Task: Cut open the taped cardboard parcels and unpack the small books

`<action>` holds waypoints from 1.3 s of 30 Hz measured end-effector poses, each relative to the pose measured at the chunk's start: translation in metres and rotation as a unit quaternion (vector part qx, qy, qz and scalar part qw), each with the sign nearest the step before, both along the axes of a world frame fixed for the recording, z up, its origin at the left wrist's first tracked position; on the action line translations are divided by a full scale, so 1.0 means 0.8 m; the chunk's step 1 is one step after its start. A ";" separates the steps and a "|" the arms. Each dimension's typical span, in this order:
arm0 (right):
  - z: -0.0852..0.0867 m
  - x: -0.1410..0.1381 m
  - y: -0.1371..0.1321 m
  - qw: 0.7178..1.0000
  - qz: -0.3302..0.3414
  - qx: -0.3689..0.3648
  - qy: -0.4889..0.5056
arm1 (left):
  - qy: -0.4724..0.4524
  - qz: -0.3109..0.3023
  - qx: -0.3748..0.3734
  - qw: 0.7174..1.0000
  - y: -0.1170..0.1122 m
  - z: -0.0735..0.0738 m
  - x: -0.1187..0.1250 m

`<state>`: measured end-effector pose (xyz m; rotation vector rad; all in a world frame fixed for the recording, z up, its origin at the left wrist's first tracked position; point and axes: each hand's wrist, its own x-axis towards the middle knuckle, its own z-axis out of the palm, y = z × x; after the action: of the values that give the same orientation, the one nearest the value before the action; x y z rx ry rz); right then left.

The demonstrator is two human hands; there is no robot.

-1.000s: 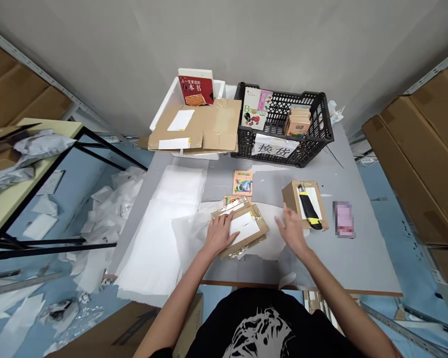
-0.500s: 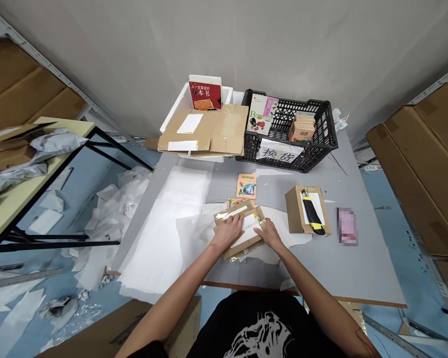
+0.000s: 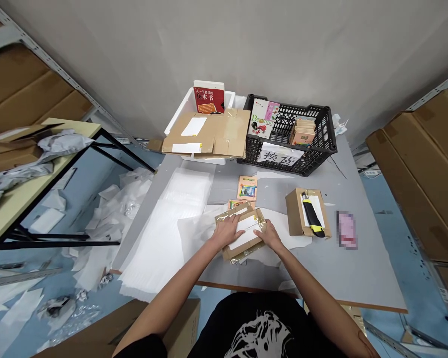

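Observation:
A taped brown cardboard box (image 3: 252,243), looking flattened, with a white label on top, lies at the table's near middle. My left hand (image 3: 226,233) is closed over its left part, thumb resting on the label. The right edge is gripped by my right hand (image 3: 271,235), with the thumb on top and the other fingers partly hidden. Clear tape wraps the box's ends. Just beyond it lie small orange-covered booklets (image 3: 247,188), one partly covered by the cardboard. White foam sheet (image 3: 194,226) spreads under and left of the box.
A small carton (image 3: 294,214) with a yellow-black utility knife (image 3: 312,215) on it stands to the right, beside a blurred pink item (image 3: 347,229). Behind are a black crate (image 3: 317,154) with books and a white bin (image 3: 179,112) with cardboard across it. Foam sheets (image 3: 168,238) cover the left side.
The camera view has tilted slightly, so the scene sits a little lower. My left hand has shifted slightly left on the cardboard box; my right hand keeps its place.

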<state>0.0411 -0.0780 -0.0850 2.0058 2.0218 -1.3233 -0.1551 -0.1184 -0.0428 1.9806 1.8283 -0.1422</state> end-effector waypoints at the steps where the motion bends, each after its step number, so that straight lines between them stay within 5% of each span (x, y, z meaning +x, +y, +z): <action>1: 0.000 -0.001 0.000 1.000 0.000 -0.001 -0.004 | 0.000 -0.003 0.002 1.000 0.000 -0.001 0.000; 16: -0.003 0.000 0.002 1.000 -0.010 -0.019 -0.002 | 0.107 -0.113 0.112 0.981 -0.002 -0.001 0.035; 25: -0.007 0.006 0.005 0.999 -0.019 -0.024 0.034 | 0.097 -0.195 0.120 0.969 0.001 0.006 0.006; 32: -0.004 0.009 0.008 0.998 -0.020 -0.014 0.051 | 0.020 -0.128 0.027 0.991 0.006 0.028 0.007; 39: -0.006 0.008 0.001 0.999 -0.004 0.017 0.043 | 0.141 0.074 0.049 0.986 -0.046 0.014 0.016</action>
<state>0.0474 -0.0776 -0.0895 2.0076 2.0881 -1.4084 -0.1419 -0.1549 -0.0314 1.9629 2.1914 -0.3044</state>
